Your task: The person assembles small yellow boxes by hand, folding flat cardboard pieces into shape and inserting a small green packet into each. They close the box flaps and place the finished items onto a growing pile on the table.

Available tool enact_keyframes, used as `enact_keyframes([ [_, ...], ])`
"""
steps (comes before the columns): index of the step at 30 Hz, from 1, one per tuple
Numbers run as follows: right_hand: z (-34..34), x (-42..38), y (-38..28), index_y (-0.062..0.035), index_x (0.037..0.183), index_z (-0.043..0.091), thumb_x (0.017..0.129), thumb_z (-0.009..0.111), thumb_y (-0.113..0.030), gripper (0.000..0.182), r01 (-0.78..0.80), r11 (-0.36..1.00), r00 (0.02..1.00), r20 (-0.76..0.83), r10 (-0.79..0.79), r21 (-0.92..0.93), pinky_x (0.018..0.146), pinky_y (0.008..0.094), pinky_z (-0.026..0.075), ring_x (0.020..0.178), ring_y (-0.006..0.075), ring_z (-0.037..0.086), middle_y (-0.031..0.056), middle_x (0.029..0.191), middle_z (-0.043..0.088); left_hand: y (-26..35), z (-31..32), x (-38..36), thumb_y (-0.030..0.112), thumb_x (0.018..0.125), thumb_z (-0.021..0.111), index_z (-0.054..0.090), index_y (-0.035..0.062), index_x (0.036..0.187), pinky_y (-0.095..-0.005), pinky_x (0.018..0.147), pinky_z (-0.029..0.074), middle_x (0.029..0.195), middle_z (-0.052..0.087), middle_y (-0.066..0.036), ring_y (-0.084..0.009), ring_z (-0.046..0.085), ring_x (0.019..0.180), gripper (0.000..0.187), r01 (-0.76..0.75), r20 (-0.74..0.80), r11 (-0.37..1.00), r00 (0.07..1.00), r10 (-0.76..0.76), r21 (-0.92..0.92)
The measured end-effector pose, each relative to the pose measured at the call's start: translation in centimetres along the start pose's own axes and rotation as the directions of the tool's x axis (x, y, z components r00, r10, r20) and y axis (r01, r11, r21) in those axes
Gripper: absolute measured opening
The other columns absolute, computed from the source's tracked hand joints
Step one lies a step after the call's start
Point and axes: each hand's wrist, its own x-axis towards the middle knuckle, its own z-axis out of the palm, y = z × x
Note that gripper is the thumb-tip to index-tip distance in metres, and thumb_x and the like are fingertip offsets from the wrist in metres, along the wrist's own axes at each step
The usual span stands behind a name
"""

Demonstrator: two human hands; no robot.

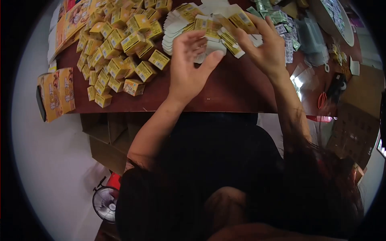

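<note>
My left hand (187, 68) is over the table's middle, thumb spread from its partly curled, blurred fingers, with nothing seen in it. My right hand (267, 50) has a yellow carton (242, 22) tilted between thumb and fingers. Below and between the hands are another yellow carton (231, 43) with a white end flap and a rounded white piece (215, 47). Behind my left hand, flat unfolded cartons (173, 30) lie fanned out with their white flaps showing. To the left is a large heap of folded yellow boxes (120, 52).
Small green-and-white sachets (287, 36) and clear plastic bags (313, 44) lie right of my right hand. A white tray (349, 38) holds more sachets. Red scissors (321, 100) lie near the right edge. An orange printed box (60, 92) is at the left corner; a fan (105, 205) stands below.
</note>
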Motion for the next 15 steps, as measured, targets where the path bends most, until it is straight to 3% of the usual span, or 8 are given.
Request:
enact_keyframes([
  [1,-0.3,-0.5,-1.3,-0.0075,0.126,0.064,0.085,0.078,-0.022,0.045,-0.020,0.965,0.997,-0.064,0.038,0.263,0.110,0.0456,0.042,0.089,0.0252,0.073,0.0086,0.085,0.074,0.2,0.8,0.4,0.015,0.090,0.079,0.039,-0.0006,0.135,-0.0339,0.098,0.050,0.126,0.059,-0.015,-0.0205,0.058,0.117,0.063,0.118,0.011,0.977,0.993,-0.118,-0.180],
  [4,-0.6,-2.1,-3.0,-0.0061,0.128,0.062,0.084,0.080,-0.017,0.048,-0.060,0.909,0.997,-0.020,0.075,0.413,0.106,0.0408,0.045,0.094,0.0251,0.072,0.0110,0.098,0.073,1.4,1.3,1.1,0.012,0.091,0.077,0.040,-0.0025,0.133,-0.0314,0.092,0.054,0.125,0.060,-0.016,-0.0183,0.063,0.110,0.058,0.205,0.061,0.969,0.978,-0.199,-0.139],
  [6,-1.0,-2.6,-2.7,-0.0077,0.130,0.061,0.084,0.080,-0.013,0.050,-0.147,0.845,0.989,0.071,0.129,0.515,0.105,0.0403,0.046,0.096,0.0238,0.072,0.0105,0.112,0.071,1.3,0.6,1.2,0.012,0.091,0.077,0.040,-0.0027,0.134,-0.0317,0.093,0.054,0.125,0.060,-0.015,-0.0188,0.063,0.110,0.059,0.162,0.076,0.982,0.985,-0.154,-0.098],
  [8,-1.4,-2.1,-3.0,-0.0091,0.131,0.060,0.083,0.080,-0.014,0.052,-0.105,0.905,0.993,0.089,0.075,0.411,0.106,0.0408,0.045,0.098,0.0241,0.071,0.0093,0.113,0.071,1.4,0.5,1.1,0.012,0.091,0.077,0.040,-0.0030,0.135,-0.0319,0.094,0.054,0.125,0.061,-0.015,-0.0193,0.063,0.111,0.060,0.124,0.117,0.990,0.986,-0.115,-0.074],
  [10,-1.6,-2.0,-3.3,-0.0105,0.132,0.060,0.083,0.080,-0.015,0.054,-0.056,0.955,0.993,0.113,0.024,0.290,0.107,0.0413,0.045,0.099,0.0243,0.071,0.0081,0.113,0.071,1.9,0.8,1.0,0.011,0.091,0.076,0.040,-0.0035,0.139,-0.0328,0.095,0.053,0.125,0.061,-0.014,-0.0201,0.064,0.111,0.062,-0.017,0.130,0.993,0.991,0.032,-0.115],
  [12,-1.4,-1.9,-3.8,-0.0028,0.135,0.055,0.086,0.079,-0.005,0.055,0.068,0.964,0.989,0.113,-0.099,0.256,0.100,0.0345,0.051,0.104,0.0195,0.069,0.0129,0.124,0.066,2.1,0.5,0.8,0.010,0.091,0.075,0.040,-0.0036,0.141,-0.0334,0.096,0.053,0.126,0.061,-0.013,-0.0204,0.064,0.112,0.063,-0.016,0.116,0.998,0.993,0.022,-0.053],
  [13,-1.5,-1.9,-4.0,-0.0033,0.135,0.055,0.082,0.082,-0.008,0.060,0.114,0.981,0.983,0.126,-0.135,0.158,0.104,0.0362,0.049,0.107,0.0205,0.068,0.0129,0.126,0.065,2.2,0.2,0.7,0.008,0.091,0.074,0.040,-0.0038,0.143,-0.0339,0.097,0.052,0.127,0.060,-0.013,-0.0207,0.064,0.113,0.064,-0.017,0.098,1.000,0.995,0.015,0.019],
  [15,-1.5,-1.5,-4.2,-0.0074,0.135,0.057,0.082,0.083,-0.015,0.060,0.111,0.970,0.983,0.123,-0.140,0.217,0.103,0.0396,0.049,0.106,0.0234,0.068,0.0103,0.124,0.066,2.5,-0.5,0.6,0.007,0.090,0.073,0.040,-0.0040,0.143,-0.0344,0.098,0.052,0.127,0.060,-0.013,-0.0204,0.063,0.113,0.064,-0.035,0.119,0.996,0.993,0.026,0.076],
])
